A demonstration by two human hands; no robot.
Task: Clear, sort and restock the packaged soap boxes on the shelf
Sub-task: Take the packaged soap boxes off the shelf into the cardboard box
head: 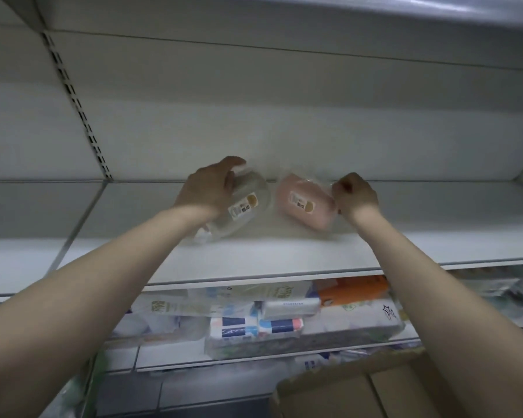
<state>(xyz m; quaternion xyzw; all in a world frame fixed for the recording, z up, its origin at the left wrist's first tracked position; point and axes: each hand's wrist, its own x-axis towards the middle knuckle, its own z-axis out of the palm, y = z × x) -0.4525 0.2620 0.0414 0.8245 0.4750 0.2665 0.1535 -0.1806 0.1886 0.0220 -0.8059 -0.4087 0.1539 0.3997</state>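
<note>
Toward the back of the white shelf, your left hand curls around the clear soap box, and the pink soap box is pinched at its wrapper edge by your right hand. The 2 packs look light, stiff and film-slick, so they are likely best gripped across the hard short sides, not by loose wrap.

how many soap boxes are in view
2. A clear soap box in the left hand; a pink soap box right of it, pinched by the right hand, both at the white shelf. Blurred packs below may hide more.
</note>
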